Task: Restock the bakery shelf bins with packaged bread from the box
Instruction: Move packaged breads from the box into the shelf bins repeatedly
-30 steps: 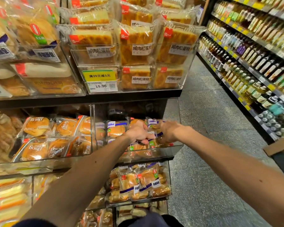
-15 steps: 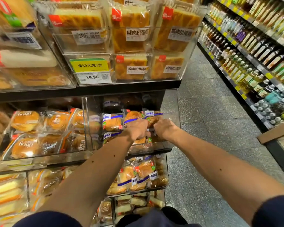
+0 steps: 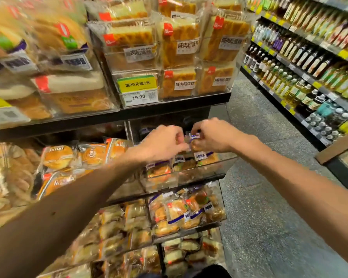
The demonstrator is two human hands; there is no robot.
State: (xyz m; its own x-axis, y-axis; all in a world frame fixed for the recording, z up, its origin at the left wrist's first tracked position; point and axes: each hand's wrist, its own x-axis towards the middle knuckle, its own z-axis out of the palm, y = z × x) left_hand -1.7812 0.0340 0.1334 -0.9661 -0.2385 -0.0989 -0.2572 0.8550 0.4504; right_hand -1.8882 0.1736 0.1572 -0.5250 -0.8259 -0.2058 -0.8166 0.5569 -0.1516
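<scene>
Bread packet (image 3: 195,145) between left hand (image 3: 163,144) and right hand (image 3: 215,135).

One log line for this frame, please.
phase: stocking | left hand: pinches bread packet | right hand: grips bread packet | where: over clear bin

Your head camera looks forward and down, very near the bakery shelf (image 3: 169,109). The aisle floor (image 3: 269,121) lies on your right.

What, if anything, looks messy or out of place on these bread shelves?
Nothing stands out. The left hand and right hand hold one bread pack above the clear bin; other packs sit in their bins, none spilled.
</scene>
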